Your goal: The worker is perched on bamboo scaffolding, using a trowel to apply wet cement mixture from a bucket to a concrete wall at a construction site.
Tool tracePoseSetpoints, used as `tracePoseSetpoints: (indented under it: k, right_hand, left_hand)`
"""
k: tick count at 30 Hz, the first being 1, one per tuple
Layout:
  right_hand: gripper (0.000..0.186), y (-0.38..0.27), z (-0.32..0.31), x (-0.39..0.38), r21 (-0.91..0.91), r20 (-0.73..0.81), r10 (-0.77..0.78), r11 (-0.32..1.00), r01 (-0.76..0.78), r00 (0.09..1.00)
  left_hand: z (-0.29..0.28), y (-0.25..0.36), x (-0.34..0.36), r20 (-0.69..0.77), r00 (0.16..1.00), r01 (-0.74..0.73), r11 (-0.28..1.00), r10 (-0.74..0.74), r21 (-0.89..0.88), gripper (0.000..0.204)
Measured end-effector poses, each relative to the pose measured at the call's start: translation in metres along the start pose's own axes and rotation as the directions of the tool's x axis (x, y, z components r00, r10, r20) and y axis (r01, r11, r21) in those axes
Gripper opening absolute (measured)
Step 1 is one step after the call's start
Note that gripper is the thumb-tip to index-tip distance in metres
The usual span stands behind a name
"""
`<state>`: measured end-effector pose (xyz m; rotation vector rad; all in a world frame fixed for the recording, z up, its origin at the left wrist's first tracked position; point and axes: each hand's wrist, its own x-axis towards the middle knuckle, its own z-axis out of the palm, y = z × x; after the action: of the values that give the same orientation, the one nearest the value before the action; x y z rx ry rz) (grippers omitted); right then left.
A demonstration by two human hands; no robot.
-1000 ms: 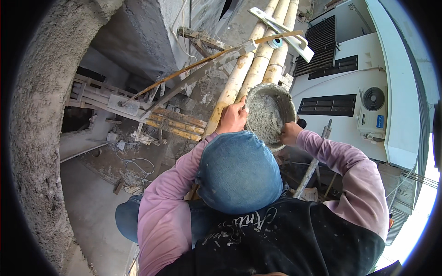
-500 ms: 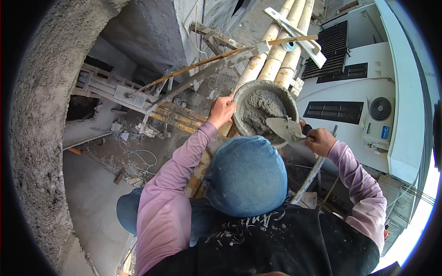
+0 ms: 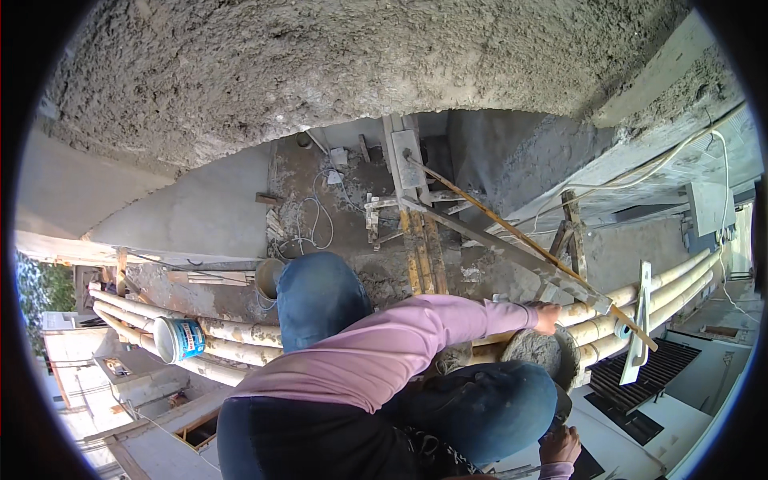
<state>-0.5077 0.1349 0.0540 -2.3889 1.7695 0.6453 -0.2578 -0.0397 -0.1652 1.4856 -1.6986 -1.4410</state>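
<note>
My left hand point(image 3: 546, 318) is closed on the rim of a bucket of grey mortar point(image 3: 532, 348), which stands on bamboo poles at the right, partly behind my knee. My right hand point(image 3: 560, 444), low at the right beside my knee, is closed on a trowel point(image 3: 557, 418), mostly hidden. A white straightedge with a handle point(image 3: 638, 328) lies across the poles beyond the bucket, beside crossed wooden battens point(image 3: 504, 248).
A rough plastered surface point(image 3: 336, 56) arches across the top. Below lie a cluttered floor point(image 3: 356, 256) with loose cable, and a plank scaffold point(image 3: 420, 256). A white-and-blue pail point(image 3: 178, 341) sits on bamboo poles at the left, near another bucket point(image 3: 269, 278). The building has a barred window point(image 3: 664, 360).
My view has swung left, bringing the plastered surface to the top. The trowel left the mortar and is now low beside my right knee. My left hand still holds the bucket.
</note>
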Motion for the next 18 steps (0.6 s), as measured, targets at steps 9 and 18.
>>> tracePoseSetpoints:
  k: [9, 18]
  right_hand:
    - [0.032, -0.052, 0.023, -0.023, 0.496, -0.376, 0.126, 0.864, 0.084, 0.918]
    - [0.031, -0.03, 0.071, 0.042, 0.995, 0.076, 0.676, -0.007, -0.097, 0.733]
  left_hand:
    - [-0.058, -0.089, 0.027, 0.714, 0.682, -0.428, 0.878, 0.159, 0.213, 0.049]
    - [-0.127, 0.004, -0.112, 0.501, 0.832, 0.485, 0.749, -0.237, -0.452, 0.023]
